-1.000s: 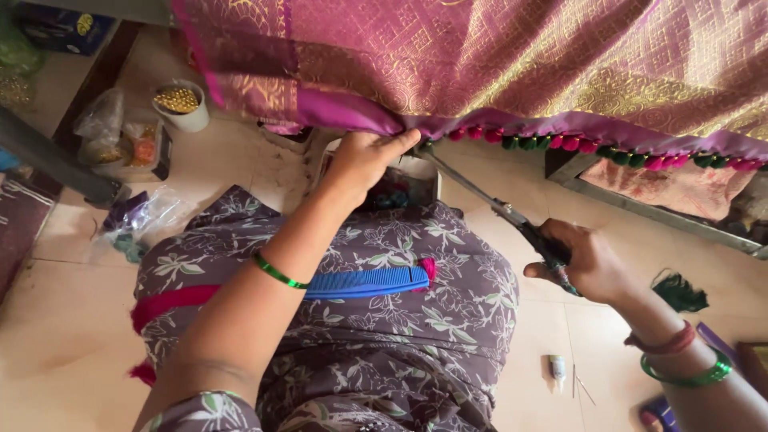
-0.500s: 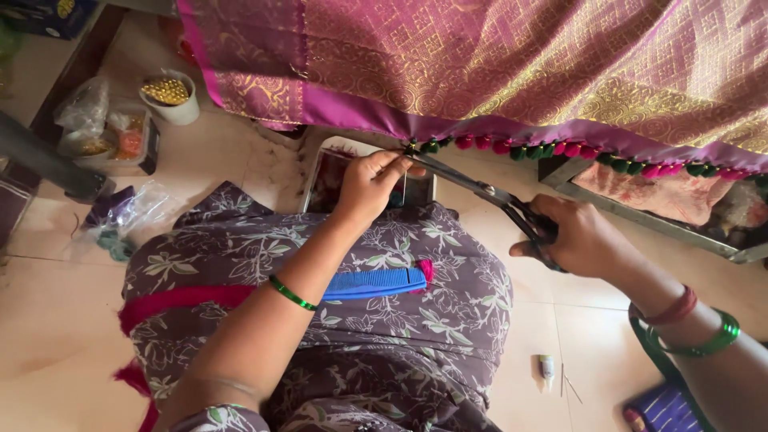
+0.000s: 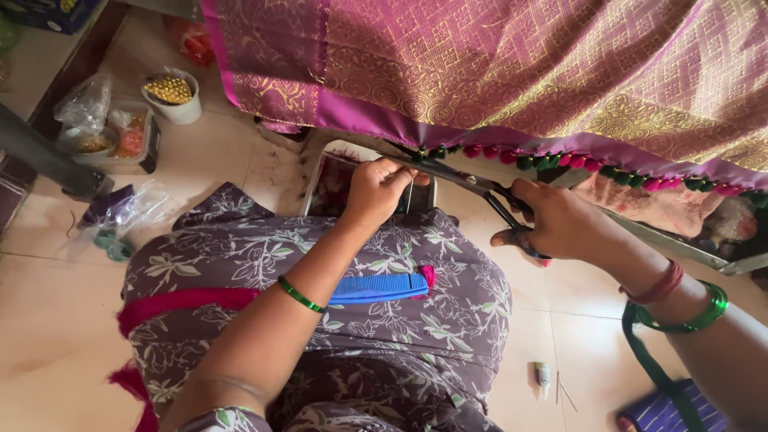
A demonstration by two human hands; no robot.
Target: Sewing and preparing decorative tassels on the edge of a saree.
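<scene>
The left hand (image 3: pixel 384 186) is raised in front of the body, fingers pinched shut on the lower edge of a hanging purple and gold cloth (image 3: pixel 512 72), right where a row of small pink and green tassel balls (image 3: pixel 560 160) begins. A green bangle (image 3: pixel 301 294) sits on the left forearm. The right hand (image 3: pixel 560 224) is curled around the dark handles of a pair of scissors (image 3: pixel 472 184), with fingers through the loops. The blades point left toward the pinching left hand and lie just under the cloth's tasselled edge; whether they are touching the cloth cannot be told. The right wrist wears a red thread band and a green bangle.

Below the hands is the person's lap, covered in grey-purple fabric printed with pale leaves. A blue comb (image 3: pixel 380 286) lies across the lap, just beside the left forearm. Behind the left hand, a metal tray (image 3: pixel 320 180) rests on the tiled floor (image 3: pixel 48 320), partly hidden by the hand.

Farther left on the floor stand a white cup of yellow beads (image 3: pixel 172 94), a clear plastic box holding small orange and yellow items (image 3: pixel 108 140), and some crumpled plastic bags (image 3: pixel 120 212). On the floor at lower right lies a small tube (image 3: pixel 543 376) with a couple of thin needles beside it.
</scene>
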